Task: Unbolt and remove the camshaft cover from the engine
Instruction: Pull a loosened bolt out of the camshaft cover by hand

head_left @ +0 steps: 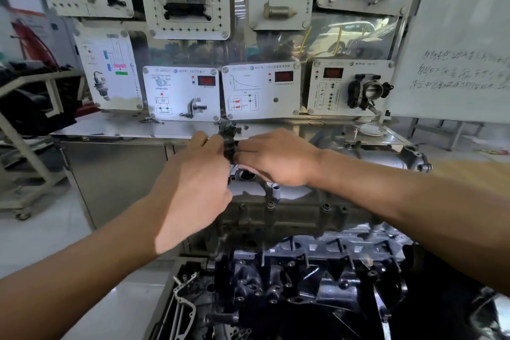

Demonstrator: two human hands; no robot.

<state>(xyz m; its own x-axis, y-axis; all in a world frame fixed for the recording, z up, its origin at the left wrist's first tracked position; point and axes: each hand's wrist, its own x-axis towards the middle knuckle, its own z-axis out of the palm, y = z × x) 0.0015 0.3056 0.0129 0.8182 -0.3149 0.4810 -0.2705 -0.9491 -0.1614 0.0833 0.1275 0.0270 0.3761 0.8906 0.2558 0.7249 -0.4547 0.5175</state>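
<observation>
Your left hand [193, 174]: it reaches in from the lower left, fingers curled round the left side of a small black part [228, 143].
Your right hand [276, 157]: it comes in from the right, back of the hand up, fingertips pinching the same black part from the other side.
Black part: it is held upright between your two hands, just above the near-left end of the camshaft cover; blur hides its exact shape.
Camshaft cover [248, 192]: the silvery-grey casting sits on top of the engine [303, 284], directly under your hands, with a round opening showing just below your right fingers.
Engine: the dark block fills the lower middle, with studs standing up along its top face.
Metal frame [182, 298]: a thin, pale piece lies at the lower left beside the engine.
Tabletop [124, 127]: a steel surface runs behind the engine.
Training panels: white boards stand on and above the tabletop, one carrying a throttle body [369, 91].
Whiteboard [455, 36]: at the right, with handwriting.
</observation>
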